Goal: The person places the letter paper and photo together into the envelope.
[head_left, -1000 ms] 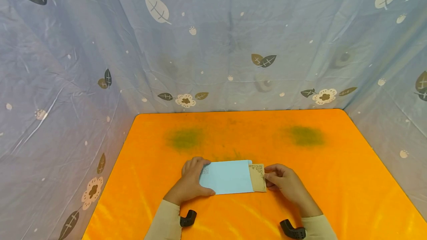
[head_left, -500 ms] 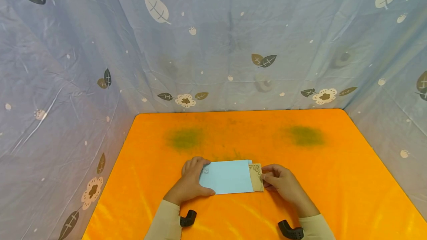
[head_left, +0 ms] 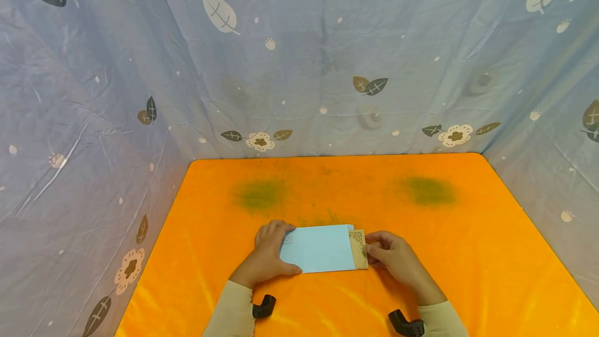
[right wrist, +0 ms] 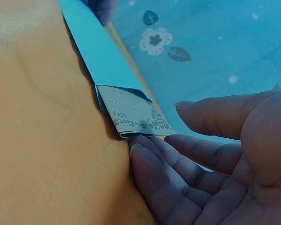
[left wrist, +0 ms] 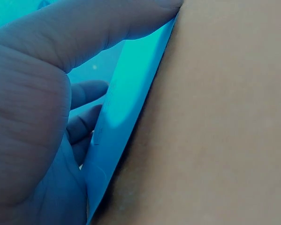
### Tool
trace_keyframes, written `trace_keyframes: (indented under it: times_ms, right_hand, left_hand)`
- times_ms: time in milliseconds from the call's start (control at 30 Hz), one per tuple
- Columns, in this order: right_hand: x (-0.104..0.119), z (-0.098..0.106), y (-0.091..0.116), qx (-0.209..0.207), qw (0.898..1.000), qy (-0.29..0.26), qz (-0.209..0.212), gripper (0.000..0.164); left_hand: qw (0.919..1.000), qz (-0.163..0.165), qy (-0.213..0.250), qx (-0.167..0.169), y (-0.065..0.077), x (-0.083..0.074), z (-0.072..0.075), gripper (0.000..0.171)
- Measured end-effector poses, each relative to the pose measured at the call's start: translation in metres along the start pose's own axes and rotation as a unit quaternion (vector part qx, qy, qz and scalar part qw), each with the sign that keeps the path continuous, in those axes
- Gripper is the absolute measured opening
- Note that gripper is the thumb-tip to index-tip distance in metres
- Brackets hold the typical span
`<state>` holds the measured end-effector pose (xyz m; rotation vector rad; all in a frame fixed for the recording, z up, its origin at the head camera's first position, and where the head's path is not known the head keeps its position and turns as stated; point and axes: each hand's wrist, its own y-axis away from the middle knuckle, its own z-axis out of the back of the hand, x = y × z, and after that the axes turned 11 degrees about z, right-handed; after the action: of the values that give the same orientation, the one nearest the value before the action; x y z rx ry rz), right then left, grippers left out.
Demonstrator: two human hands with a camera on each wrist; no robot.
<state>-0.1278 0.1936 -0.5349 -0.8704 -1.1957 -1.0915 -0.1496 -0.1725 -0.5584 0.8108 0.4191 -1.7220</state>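
Note:
A light blue envelope (head_left: 323,249) lies flat on the orange table, with small print near its left end. My left hand (head_left: 269,254) grips that end, thumb at the near edge and fingers at the far edge. From its right-hand opening sticks out a folded tan paper sheet (head_left: 358,249) with an ornamental print; the rest is hidden inside the envelope. In the right wrist view, fingertips of my right hand (right wrist: 196,145) rest against the sheet's outer folded end (right wrist: 142,134). The thumb (right wrist: 215,112) is raised off the sheet.
The orange cloth-covered table (head_left: 309,186) has two darker green patches towards the back. Pale blue patterned curtains (head_left: 323,66) enclose it at the back and both sides. A black curved wrist mount (head_left: 406,323) sits at each sleeve.
My right hand has moved slightly left, and the tan paper sheet has slid further into the envelope, so less of it shows. The left hand and the envelope have stayed in place.

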Motion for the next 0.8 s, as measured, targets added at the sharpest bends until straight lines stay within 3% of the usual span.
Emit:
trace_keyframes:
  times_ms: [800]
  right_hand:
    - [0.002,-0.012,-0.003,0.004,1.000,-0.015,0.008,0.043]
  left_hand:
    - [1.0000,-0.004,-0.002,-0.004,0.000,0.000,0.000,0.098]
